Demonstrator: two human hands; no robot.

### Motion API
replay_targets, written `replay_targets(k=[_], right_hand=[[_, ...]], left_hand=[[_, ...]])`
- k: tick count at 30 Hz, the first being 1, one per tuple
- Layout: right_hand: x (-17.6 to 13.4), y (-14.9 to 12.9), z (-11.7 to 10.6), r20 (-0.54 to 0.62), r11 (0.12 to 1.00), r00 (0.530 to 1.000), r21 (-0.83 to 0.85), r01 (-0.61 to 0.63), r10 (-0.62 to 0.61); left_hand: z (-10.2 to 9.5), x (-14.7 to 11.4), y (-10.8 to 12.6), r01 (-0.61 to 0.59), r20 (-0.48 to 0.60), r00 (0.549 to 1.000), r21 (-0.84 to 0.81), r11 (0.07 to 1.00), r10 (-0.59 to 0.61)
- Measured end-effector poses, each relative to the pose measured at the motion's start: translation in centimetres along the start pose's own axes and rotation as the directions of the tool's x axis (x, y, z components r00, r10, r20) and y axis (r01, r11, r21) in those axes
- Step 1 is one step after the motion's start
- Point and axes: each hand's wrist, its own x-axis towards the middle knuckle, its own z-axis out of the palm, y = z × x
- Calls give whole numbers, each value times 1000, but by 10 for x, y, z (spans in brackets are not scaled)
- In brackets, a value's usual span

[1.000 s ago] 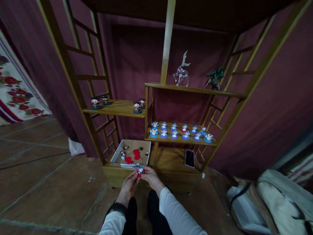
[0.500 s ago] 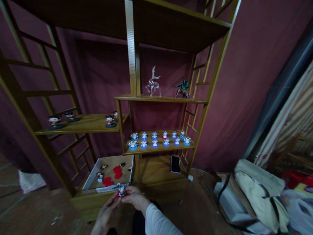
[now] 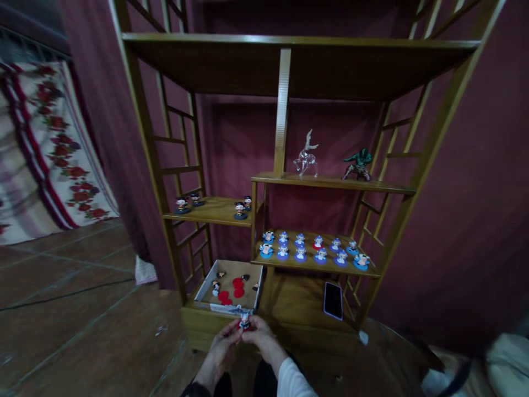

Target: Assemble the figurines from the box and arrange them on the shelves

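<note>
A small figurine (image 3: 244, 320) with a white top and a red base is held between my two hands, just in front of the cardboard box (image 3: 204, 287). My left hand (image 3: 223, 343) closes its fingers on the figurine's left side and base. From the other side my right hand (image 3: 261, 334) grips it with thumb and fingers. Inside the box lie several red round bases (image 3: 238, 288) and small dark-haired figurine parts (image 3: 216, 285). The figurine's lower part is partly covered by my fingers.
Two rows of small figurines (image 3: 300, 253) stand on the middle right shelf. Above them are a clear deer ornament (image 3: 306, 161) and a dark green figure (image 3: 359, 164). Several black-haired figurines (image 3: 240, 210) occupy the left shelf. A phone (image 3: 333, 301) lies on the bottom shelf.
My view has turned to the left, so the shelving sits farther right and a floral cloth shows at the left. Both hands keep their hold on the figurine.
</note>
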Motion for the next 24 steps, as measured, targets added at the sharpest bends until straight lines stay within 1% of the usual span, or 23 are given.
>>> replay_targets(k=[3, 6, 9, 12, 15, 18, 21, 24], right_hand=[[-1, 3, 4, -56, 1000, 998, -14, -14, 13], [3, 10, 6, -65, 999, 998, -26, -25, 23], [10, 17, 8, -41, 1000, 999, 18, -13, 14], [18, 23, 9, -3, 993, 1000, 111, 29, -29], [25, 30, 10, 21, 988, 998, 148, 47, -51], [26, 35, 9, 36, 987, 999, 158, 28, -34], [24, 35, 7, 64, 986, 998, 165, -3, -8], [21, 31, 7, 117, 988, 993, 152, -21, 3]], left_hand=[[-2, -4, 4, -11, 9, 1000, 0, 1000, 11], [-7, -5, 7, -40, 57, 998, 15, 999, 39], [-13, -2, 9, -55, 95, 994, 39, 998, 51], [-18, 0, 12, -55, 90, 995, 40, 998, 51], [-20, 0, 16, -46, 108, 993, 42, 998, 42], [-21, -2, 19, -43, 120, 992, 34, 999, 38], [-21, -4, 20, -29, 86, 996, 26, 999, 27], [-22, -6, 22, -11, 72, 997, 9, 1000, 11]])
